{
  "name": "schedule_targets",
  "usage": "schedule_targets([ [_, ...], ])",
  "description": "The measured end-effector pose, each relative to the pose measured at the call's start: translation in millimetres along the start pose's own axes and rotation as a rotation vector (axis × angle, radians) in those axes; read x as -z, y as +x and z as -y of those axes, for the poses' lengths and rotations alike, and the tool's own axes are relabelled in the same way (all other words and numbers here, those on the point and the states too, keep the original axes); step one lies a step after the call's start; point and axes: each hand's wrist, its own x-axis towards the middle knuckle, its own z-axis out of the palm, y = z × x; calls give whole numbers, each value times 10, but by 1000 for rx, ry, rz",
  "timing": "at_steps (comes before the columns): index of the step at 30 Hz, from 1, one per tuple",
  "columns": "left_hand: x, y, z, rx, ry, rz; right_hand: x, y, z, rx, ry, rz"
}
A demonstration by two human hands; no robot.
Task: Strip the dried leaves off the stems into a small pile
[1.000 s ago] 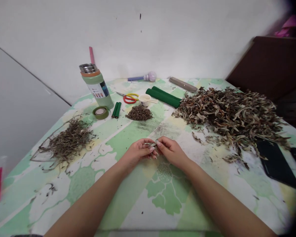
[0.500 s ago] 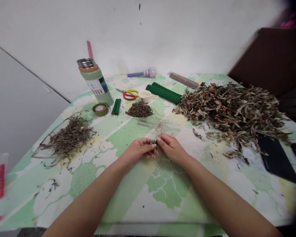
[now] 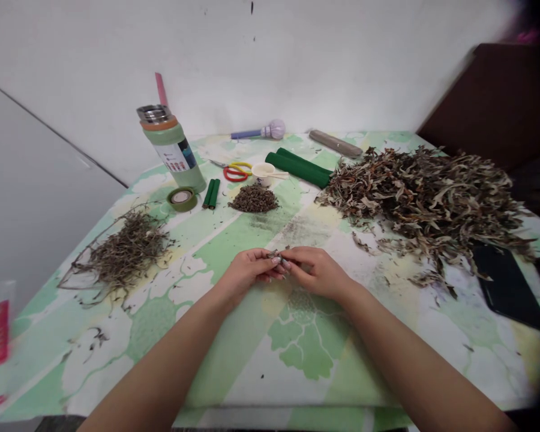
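Observation:
Over the middle of the table, my left hand (image 3: 251, 270) and my right hand (image 3: 317, 270) meet at the fingertips. Between them they pinch a small dried leaf (image 3: 275, 254), greyish brown and partly covered by the fingers. Just beyond the hands lies a small mound of dark crumbled leaf (image 3: 254, 198), with fine dust on the cloth in front of it. A large heap of dried leaves (image 3: 427, 198) spreads over the right side. To the left sits a tangle of thin dry stems (image 3: 128, 249).
Behind the mound are a small white cup (image 3: 263, 172), scissors (image 3: 236, 171) and large green rolls (image 3: 299, 167). Two short green rolls (image 3: 211, 194), a tape roll (image 3: 182, 199) and a tall open flask (image 3: 173, 150) stand left. A dark phone (image 3: 510, 288) lies right, partly under leaves.
My right hand has turned slightly, its fingers now stretched flatter across toward the left fingertips. The leaf bit shows a little more above the fingers. The view has shifted slightly.

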Motion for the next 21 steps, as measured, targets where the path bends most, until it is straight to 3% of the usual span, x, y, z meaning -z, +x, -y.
schedule_targets([
  [13,-7,-3,-24,46,31,-36,7,-8,-20,-28,-15,-68],
  [21,32,14,-2,60,44,-2,26,-4,-38,0,3,-38],
])
